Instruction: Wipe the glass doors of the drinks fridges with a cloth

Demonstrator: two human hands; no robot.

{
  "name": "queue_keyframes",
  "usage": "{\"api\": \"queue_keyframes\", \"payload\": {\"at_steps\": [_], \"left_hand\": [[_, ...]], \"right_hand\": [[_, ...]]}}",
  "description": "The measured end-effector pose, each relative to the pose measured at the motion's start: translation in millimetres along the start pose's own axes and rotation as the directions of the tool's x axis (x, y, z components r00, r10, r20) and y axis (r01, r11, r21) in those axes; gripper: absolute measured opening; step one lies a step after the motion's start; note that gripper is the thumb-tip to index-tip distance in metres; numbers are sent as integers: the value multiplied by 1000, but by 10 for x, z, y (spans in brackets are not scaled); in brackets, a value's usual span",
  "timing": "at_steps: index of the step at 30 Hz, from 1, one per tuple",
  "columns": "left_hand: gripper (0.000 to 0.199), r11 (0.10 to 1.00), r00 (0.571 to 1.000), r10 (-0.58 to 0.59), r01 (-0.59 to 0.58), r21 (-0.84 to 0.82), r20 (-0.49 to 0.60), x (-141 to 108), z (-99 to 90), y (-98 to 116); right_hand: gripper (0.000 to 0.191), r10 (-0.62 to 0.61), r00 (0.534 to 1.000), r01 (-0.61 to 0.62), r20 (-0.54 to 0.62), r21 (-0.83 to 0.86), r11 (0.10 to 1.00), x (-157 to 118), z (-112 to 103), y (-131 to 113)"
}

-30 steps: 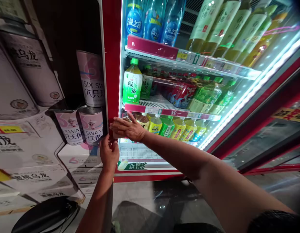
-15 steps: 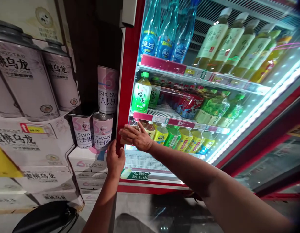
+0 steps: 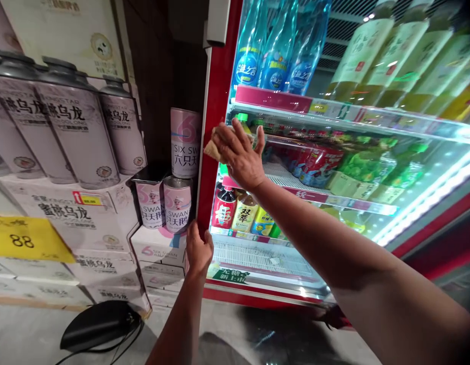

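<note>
My right hand [image 3: 242, 159] lies with its fingers slightly spread over a beige cloth [image 3: 211, 150], pressing it against the glass near the red frame [image 3: 218, 96] of a drinks fridge door. Behind this hand a green-capped bottle [image 3: 241, 117] is mostly hidden. Lower down, my left hand [image 3: 199, 249] grips the left edge of the same door, its thumb apart and its other fingers partly out of sight. Below the right hand, a red-labelled bottle [image 3: 223, 209] shows through the glass.
Close to the door's left edge, pink SIX SWAN cans [image 3: 177, 203] stand on white boxes [image 3: 162, 248]. Tall grey-pink cans [image 3: 84, 132] stand on cartons farther left. A black bag [image 3: 98, 327] with a strap lies on the floor. Blue bottles [image 3: 276, 66] fill the upper shelf.
My right hand has moved up the door with the cloth, from the lower bottle row to the middle shelf. My left hand remains at the door edge. The view has shifted left.
</note>
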State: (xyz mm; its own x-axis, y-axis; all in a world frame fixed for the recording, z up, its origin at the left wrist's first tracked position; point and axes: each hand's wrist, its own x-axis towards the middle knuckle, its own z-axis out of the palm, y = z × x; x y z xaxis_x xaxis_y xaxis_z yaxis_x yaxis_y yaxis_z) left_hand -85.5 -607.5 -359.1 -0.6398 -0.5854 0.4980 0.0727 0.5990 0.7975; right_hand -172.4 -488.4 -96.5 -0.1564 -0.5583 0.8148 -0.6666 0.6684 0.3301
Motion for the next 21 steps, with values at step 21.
{"api": "queue_keyframes", "payload": {"at_steps": [21], "left_hand": [[70, 989, 989, -144, 145, -14, 41, 16, 38, 35]], "right_hand": [[67, -205, 966, 207, 158, 4, 978, -609, 74, 41]]}}
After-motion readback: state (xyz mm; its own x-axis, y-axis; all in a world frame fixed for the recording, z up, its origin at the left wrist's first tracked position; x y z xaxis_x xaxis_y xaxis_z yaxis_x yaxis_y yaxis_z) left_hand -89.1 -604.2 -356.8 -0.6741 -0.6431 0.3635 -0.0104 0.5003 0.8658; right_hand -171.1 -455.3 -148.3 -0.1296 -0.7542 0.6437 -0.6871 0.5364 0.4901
